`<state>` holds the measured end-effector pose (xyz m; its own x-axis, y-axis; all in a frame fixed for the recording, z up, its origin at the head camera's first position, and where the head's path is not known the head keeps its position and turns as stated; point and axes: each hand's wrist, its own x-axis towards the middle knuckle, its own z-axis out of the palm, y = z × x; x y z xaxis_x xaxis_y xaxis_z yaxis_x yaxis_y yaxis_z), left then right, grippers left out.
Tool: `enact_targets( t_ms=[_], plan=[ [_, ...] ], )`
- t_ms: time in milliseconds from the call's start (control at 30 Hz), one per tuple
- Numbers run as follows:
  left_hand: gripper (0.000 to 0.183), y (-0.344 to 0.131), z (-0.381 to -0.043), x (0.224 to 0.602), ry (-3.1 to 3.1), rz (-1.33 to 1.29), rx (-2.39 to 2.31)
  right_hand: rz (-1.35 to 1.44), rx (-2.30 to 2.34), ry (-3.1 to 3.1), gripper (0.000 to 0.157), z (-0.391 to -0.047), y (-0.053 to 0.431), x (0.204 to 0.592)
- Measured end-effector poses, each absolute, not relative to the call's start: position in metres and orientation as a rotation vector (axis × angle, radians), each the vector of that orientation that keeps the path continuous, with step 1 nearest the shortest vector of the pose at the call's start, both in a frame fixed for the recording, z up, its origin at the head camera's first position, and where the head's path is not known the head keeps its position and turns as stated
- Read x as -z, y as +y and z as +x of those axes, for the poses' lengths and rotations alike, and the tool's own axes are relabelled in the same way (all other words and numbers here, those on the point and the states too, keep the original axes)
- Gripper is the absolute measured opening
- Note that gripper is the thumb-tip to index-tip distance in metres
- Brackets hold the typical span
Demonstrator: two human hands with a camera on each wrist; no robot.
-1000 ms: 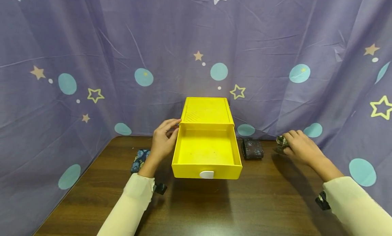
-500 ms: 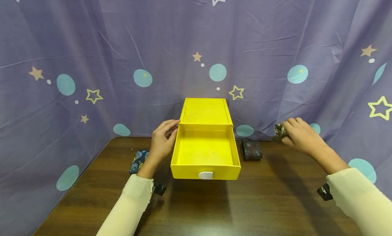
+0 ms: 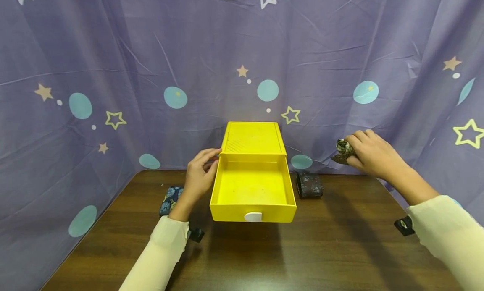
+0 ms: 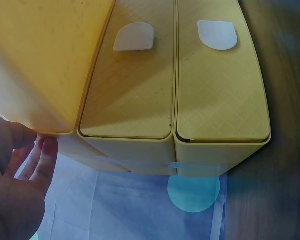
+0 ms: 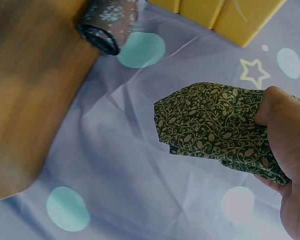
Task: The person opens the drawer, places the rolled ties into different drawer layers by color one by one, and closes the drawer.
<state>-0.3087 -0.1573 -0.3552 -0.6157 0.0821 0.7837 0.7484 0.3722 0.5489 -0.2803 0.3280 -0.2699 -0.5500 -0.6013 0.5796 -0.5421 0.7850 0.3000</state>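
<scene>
My right hand (image 3: 372, 154) grips a folded dark green necktie (image 5: 210, 122) with a tan floral pattern, raised above the table's back right; part of it is hidden in the hand. My left hand (image 3: 200, 173) rests at the left side of a yellow drawer cabinet (image 3: 254, 137), its fingertips touching the front corner. The cabinet's top drawer (image 3: 253, 213) is pulled out, with nothing visible inside. In the left wrist view, two lower drawers (image 4: 135, 95) with white knobs are closed.
A dark rolled, patterned cloth item (image 3: 310, 185) lies right of the cabinet. Partly behind the left forearm is a blue patterned folded one (image 3: 171, 200). All stand on a brown wooden table (image 3: 242, 257), with a purple curtain (image 3: 204, 51) behind.
My right hand has lifted the necktie from the table, rising and shifting slightly. My left hand stays at the cabinet's corner.
</scene>
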Motion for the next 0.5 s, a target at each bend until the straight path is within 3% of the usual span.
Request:
enact_targets(
  t_ms=[233,500],
  plan=[
    [0.030,-0.149,-0.282,0.334,-1.968,-0.717,1.263,0.861,0.098,-2.234,0.040,-0.278,0.319,0.253],
    [0.031,-0.149,-0.279,0.334,-1.972,-0.713,1.273,0.913,0.064,-2.185,0.043,-0.274,0.305,0.237]
  ],
)
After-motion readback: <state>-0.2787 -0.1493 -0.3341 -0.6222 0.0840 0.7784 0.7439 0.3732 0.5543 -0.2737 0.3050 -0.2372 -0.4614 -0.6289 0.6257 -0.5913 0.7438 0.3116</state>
